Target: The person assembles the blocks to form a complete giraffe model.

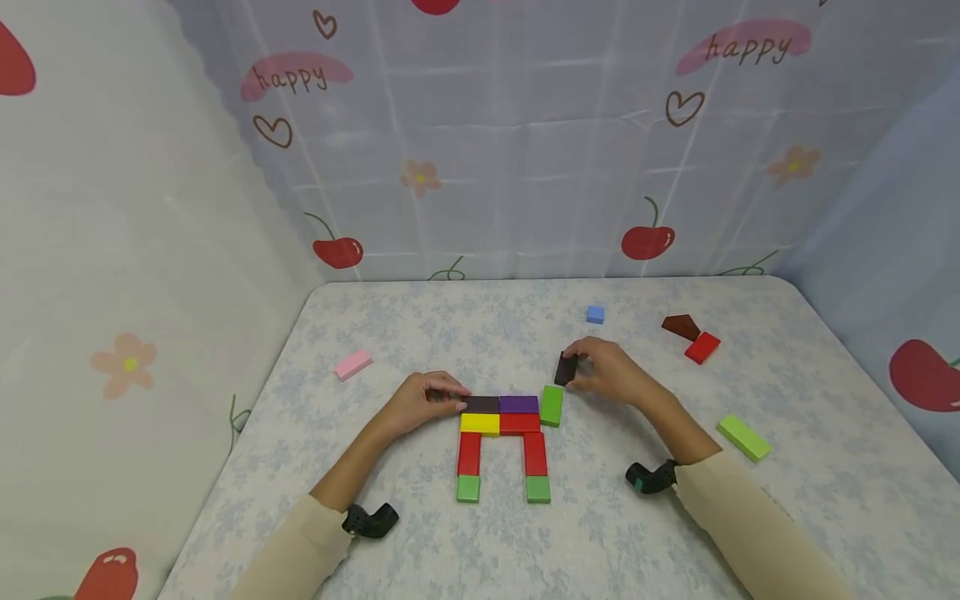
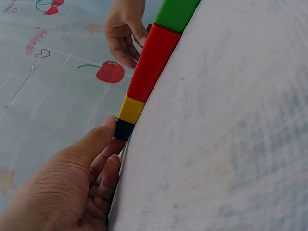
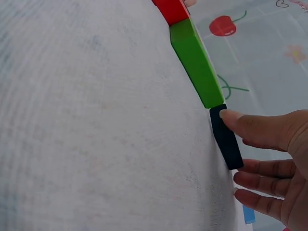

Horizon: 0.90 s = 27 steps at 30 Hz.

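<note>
Colored blocks lie flat in a pattern: a dark brown block (image 1: 481, 405) beside a purple block (image 1: 519, 405), and under them a yellow block (image 1: 480, 425) and a red block (image 1: 520, 425). Two red legs, each ending in a green block (image 1: 468, 488), extend below. My left hand (image 1: 420, 406) pinches the dark brown block's left end with thumb and index finger. A bright green block (image 1: 552, 406) slants at the pattern's right side. Just past its upper end, my right hand (image 1: 609, 371) pinches a black block (image 3: 226, 137) between thumb and fingers.
A pink block (image 1: 353, 364) lies left of the pattern. Behind on the right are a small blue block (image 1: 596, 315), a brown angled block (image 1: 681, 326) and a red block (image 1: 702, 347). A lime green block (image 1: 744, 437) lies near the right sleeve. Printed curtains surround the table.
</note>
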{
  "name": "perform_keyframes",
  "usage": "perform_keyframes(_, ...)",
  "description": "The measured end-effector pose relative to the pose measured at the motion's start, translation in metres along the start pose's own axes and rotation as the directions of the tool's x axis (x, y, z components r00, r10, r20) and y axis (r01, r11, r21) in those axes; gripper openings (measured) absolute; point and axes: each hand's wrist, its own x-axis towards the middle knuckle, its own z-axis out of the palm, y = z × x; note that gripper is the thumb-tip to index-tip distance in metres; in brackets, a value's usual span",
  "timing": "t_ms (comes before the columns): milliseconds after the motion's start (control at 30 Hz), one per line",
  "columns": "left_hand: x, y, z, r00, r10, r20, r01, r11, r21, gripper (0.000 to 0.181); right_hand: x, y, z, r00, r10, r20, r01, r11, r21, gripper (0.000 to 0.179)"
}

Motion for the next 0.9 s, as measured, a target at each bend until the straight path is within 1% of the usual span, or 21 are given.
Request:
perform_keyframes(167,0.0,0.001,0.0,1.0,-0.008,0.006,0.008,1.0,0.004,0.021,-0.001,0.004,0.001,0.995,0.073,-0.068,-0.069,0.995,0.068,0.049)
perform_keyframes(233,0.0,0.002,-0.001,1.0,-0.004,0.004,0.004,1.0,0.005,0.021,-0.001,0.006,0.003,0.991,0.109,-0.079,-0.1,0.989,0.113,0.049)
perform_keyframes(300,0.0,0.002,0.0,1.0,0.003,0.002,-0.003,1.0,0.006,0.021,0.0,0.007,0.005,0.987,0.143,-0.074,-0.129,0.978,0.164,0.049)
perform_keyframes(367,-0.001,0.002,0.0,1.0,0.006,-0.001,-0.006,1.0,0.005,0.021,0.002,0.007,0.008,0.983,0.175,-0.054,-0.158,0.96,0.229,0.048)
perform_keyframes(467,-0.002,0.002,0.0,1.0,-0.001,0.004,0.001,1.0,0.007,0.021,0.004,0.006,0.013,0.976,0.219,-0.014,-0.202,0.921,0.333,0.045)
perform_keyframes(533,-0.003,0.001,0.001,1.0,-0.009,0.008,0.009,1.0,0.009,0.021,0.004,0.005,0.015,0.971,0.241,0.007,-0.225,0.897,0.381,0.043)
perform_keyframes(600,-0.004,0.001,0.001,1.0,-0.017,0.012,0.017,1.0,0.012,0.021,0.004,0.004,0.017,0.966,0.259,0.016,-0.243,0.879,0.409,0.042)
perform_keyframes(667,-0.004,0.0,0.002,1.0,-0.019,0.007,0.018,1.0,0.015,0.021,0.005,0.004,0.018,0.964,0.267,0.01,-0.248,0.879,0.407,0.041)
perform_keyframes(833,-0.001,-0.002,0.002,1.0,-0.017,-0.015,0.017,1.0,0.004,0.021,0.008,0.003,0.02,0.964,0.264,-0.021,-0.237,0.895,0.378,0.039)
perform_keyframes(900,0.0,-0.003,0.002,1.0,-0.023,-0.014,0.023,1.0,-0.002,0.021,0.008,0.003,0.02,0.964,0.263,-0.028,-0.234,0.898,0.372,0.039)
